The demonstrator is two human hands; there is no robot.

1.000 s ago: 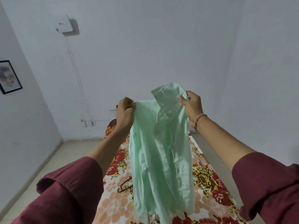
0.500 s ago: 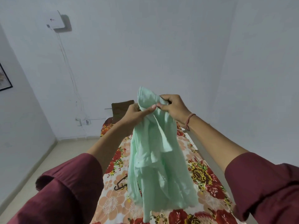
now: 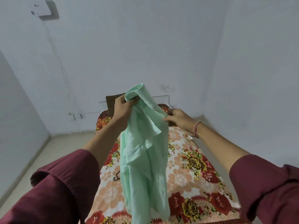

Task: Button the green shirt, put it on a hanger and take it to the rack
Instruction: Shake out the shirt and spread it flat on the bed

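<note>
A pale mint-green cotton shirt [image 3: 144, 152] hangs in the air at the centre of the view, held up over a bed covered with a cream sheet printed with red and peach flowers [image 3: 191, 172]. The left hand [image 3: 124, 109], at about 11 o'clock from the shirt's middle, has its fingers closed around the bunched top of the garment just under the rolled collar, thumb pressed against the cloth. The right hand [image 3: 179, 120], at about 2 o'clock and lower than the left, pinches a fold along the shirt's right edge between thumb and fingertips; a thin red thread bracelet [image 3: 196, 129] circles that wrist. Both forearms come out of rolled maroon sleeves [image 3: 64, 188]. On the sheet at about 8 o'clock from the shirt's middle, part of a dark hanger [image 3: 116, 176] shows beside the hanging fabric. A brown pillow [image 3: 111, 102] sits at the far end of the bed, behind the left hand.
</note>
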